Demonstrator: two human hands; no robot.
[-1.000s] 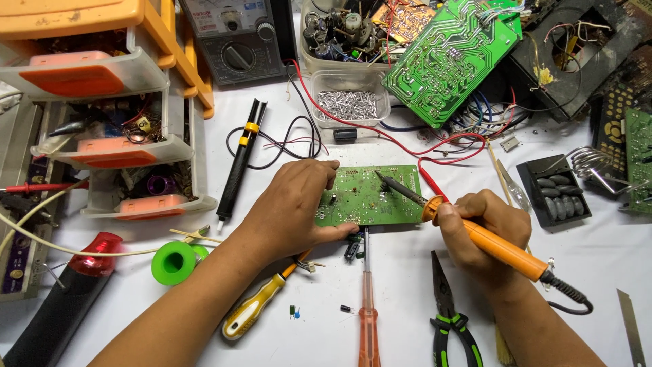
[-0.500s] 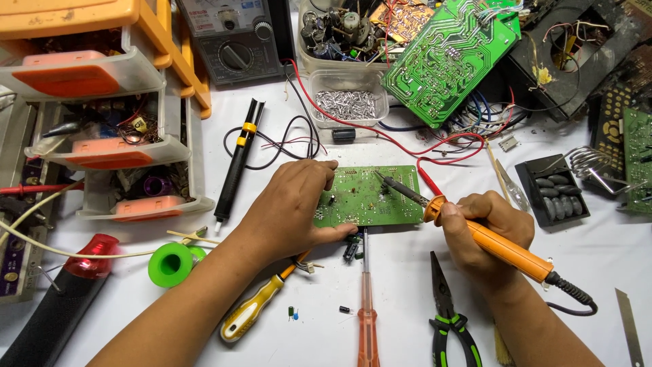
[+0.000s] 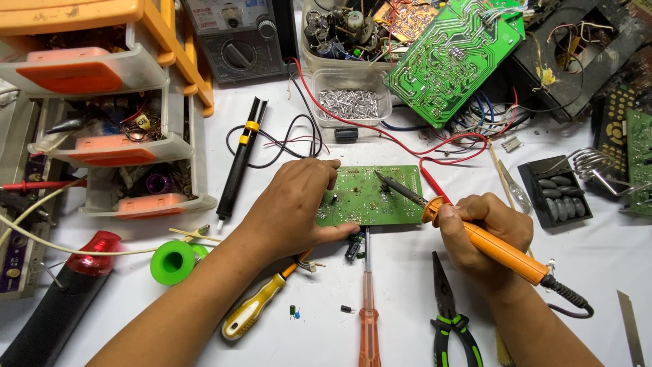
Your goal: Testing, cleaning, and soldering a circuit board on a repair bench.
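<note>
On the white table [image 3: 407, 299], near its middle, lies a small green circuit board [image 3: 370, 197]. The left hand [image 3: 299, 207] is spread over the board's left end, thumb tucked under the near edge and fingers curled over the far edge, pinning it flat; the forearm reaches in from the lower left. The right hand [image 3: 485, 234] has its grip closed like a fist around the orange handle of a soldering iron [image 3: 468, 234], whose dark tip slants up and left to touch the board's upper middle. Its black cord trails off to the right. Just below the board lie a red-handled screwdriver [image 3: 369, 306], a yellow-handled screwdriver [image 3: 255, 312] and green-handled pliers [image 3: 451, 319].
</note>
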